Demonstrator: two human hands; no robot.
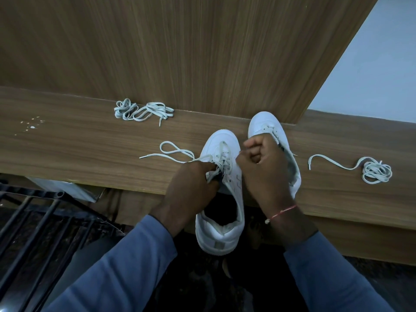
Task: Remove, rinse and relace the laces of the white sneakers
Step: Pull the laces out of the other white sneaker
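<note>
Left hand (191, 179) pinches lace (173, 152) at near sneaker (222, 140) eyelets, likely threading. Right hand (263, 163) clenched beside tongue, contents unclear. Heel overhangs ledge (67, 149), bringing eyelets close. Second sneaker (265, 122) waits behind, spare laces (144, 111) aside.

2 shoes side by side on a ledge, with laces spread around them.

The near shoe (225, 233) lies on the ledge (67, 149) with its heel past the front edge. The second shoe (263, 122) sits just beside it at 1 o'clock, toe against the upright panel (180, 52) behind. A lace pile (141, 111) lies at 11 o'clock, and a coiled lace (376, 172) lies well apart at 3 o'clock. A loose lace (171, 152) trails toward 10 o'clock. A railing (33, 221) stands below at 8 o'clock.
</note>
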